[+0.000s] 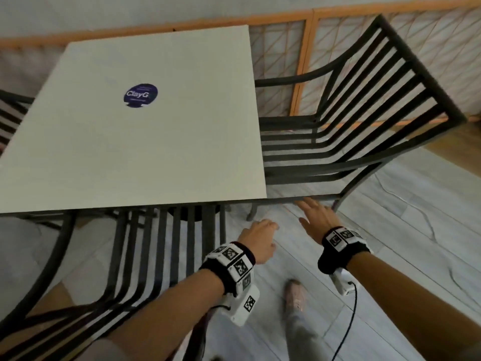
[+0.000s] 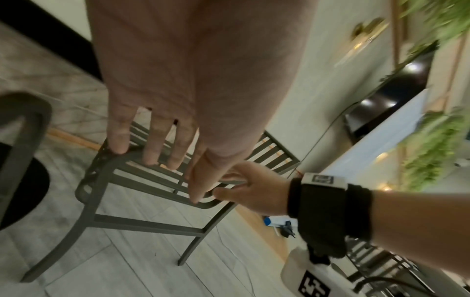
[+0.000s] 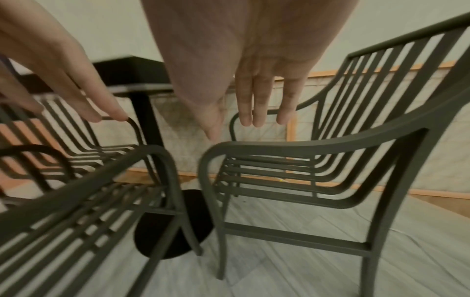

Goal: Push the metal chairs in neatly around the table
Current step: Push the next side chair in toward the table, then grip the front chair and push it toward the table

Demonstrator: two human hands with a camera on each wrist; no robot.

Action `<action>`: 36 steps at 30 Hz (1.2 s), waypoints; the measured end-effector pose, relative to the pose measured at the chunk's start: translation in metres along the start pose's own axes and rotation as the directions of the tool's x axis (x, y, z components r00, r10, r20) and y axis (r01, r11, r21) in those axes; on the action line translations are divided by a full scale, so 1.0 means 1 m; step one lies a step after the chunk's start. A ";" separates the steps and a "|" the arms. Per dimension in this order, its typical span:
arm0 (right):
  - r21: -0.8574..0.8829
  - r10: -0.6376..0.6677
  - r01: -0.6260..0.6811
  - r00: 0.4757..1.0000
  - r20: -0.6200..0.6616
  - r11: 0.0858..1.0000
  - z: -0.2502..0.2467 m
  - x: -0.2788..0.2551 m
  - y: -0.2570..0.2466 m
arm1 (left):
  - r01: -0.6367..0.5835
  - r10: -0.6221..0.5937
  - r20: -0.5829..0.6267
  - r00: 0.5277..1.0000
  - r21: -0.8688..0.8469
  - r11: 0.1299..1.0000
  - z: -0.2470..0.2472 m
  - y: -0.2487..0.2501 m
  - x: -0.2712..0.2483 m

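A white square table [image 1: 156,152] stands on a black pedestal [image 3: 172,241]. A dark metal armchair [image 1: 325,166] stands at its right side, seat front at the table edge and back angled away. My right hand [image 1: 309,212] reaches flat-fingered to the chair's near armrest [image 3: 305,144]; its fingers [image 3: 254,100] hover just over the rail, and I cannot tell whether they touch. My left hand [image 1: 263,235] hangs beside it with relaxed fingers [image 2: 150,144], holding nothing. A second armchair [image 1: 209,230] is directly below me, its seat partly under the table's near edge.
A third metal chair [image 1: 10,110] shows at the table's left side. A wooden lattice screen [image 1: 304,61] runs behind the table and the right chair. My foot [image 1: 294,295] is on grey plank floor, with a wrist cable [image 1: 348,321] hanging nearby.
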State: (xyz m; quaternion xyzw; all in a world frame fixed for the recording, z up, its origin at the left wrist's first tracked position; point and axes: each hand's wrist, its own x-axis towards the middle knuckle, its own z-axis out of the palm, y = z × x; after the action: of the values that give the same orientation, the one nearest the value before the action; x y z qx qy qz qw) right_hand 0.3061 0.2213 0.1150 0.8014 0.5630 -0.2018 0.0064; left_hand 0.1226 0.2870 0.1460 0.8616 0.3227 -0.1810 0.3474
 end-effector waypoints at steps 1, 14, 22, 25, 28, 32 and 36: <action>0.018 -0.015 0.015 1.000 0.000 1.000 0.003 -0.016 -0.024 | 0.000 0.000 0.034 0.999 0.011 1.000 -0.006 -0.012 -0.030; 0.221 -0.438 0.415 0.896 0.068 0.883 0.026 -0.177 -0.307 | 0.323 -0.347 0.299 0.889 0.129 0.938 -0.030 -0.179 -0.324; 0.022 -0.401 0.421 0.846 0.351 0.907 0.061 -0.213 -0.352 | 0.356 -0.361 0.157 0.919 0.063 0.933 0.005 -0.256 -0.389; -0.110 -0.357 0.386 0.908 0.218 0.916 0.071 -0.216 -0.357 | 0.292 -0.285 -0.064 0.956 0.196 0.936 0.022 -0.263 -0.391; -0.151 -0.333 0.362 0.925 0.184 0.920 0.073 -0.221 -0.360 | 0.304 -0.281 -0.125 0.951 0.231 0.924 0.030 -0.266 -0.389; -0.141 -0.318 0.343 0.932 0.171 0.929 0.072 -0.222 -0.359 | 0.343 -0.305 -0.180 0.935 0.251 0.905 0.031 -0.259 -0.389; -0.131 -0.321 0.345 0.930 0.177 0.929 0.072 -0.228 -0.351 | 0.378 -0.330 -0.210 0.920 0.253 0.891 0.038 -0.249 -0.387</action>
State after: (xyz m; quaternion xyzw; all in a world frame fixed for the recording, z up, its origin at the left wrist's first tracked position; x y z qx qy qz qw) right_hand -0.0990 0.1275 0.2005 0.6729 0.7033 -0.2150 0.0794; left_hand -0.3316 0.2309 0.2073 0.8412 0.4719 -0.2160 0.1517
